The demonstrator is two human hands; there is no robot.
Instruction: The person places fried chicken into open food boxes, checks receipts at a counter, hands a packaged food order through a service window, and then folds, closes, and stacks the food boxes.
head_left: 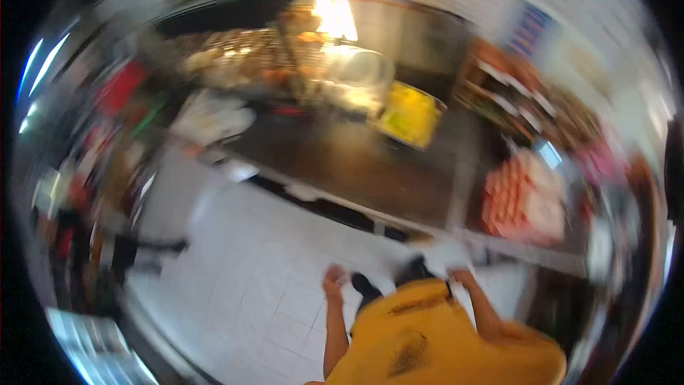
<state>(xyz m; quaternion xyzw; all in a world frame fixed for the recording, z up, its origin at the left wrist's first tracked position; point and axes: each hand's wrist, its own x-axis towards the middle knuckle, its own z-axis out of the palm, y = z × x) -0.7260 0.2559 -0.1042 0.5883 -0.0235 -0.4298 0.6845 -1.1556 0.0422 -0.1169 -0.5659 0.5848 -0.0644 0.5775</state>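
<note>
My left hand hangs low over the white tiled floor, to the left of my dark shoes. Its fingers look partly curled, but motion blur hides whether anything is in them. On the other side, my right hand is down beside the yellow shirt, near the front of the dark counter. Blur smears its fingers too. Neither hand visibly touches the counter or the things on it.
A yellow tray sits towards the back of the counter, beside a brightly lit area. Stacked red-and-white boxes stand at the right, below a wooden shelf. Pale bags lie at the left end. White floor tiles extend before the counter.
</note>
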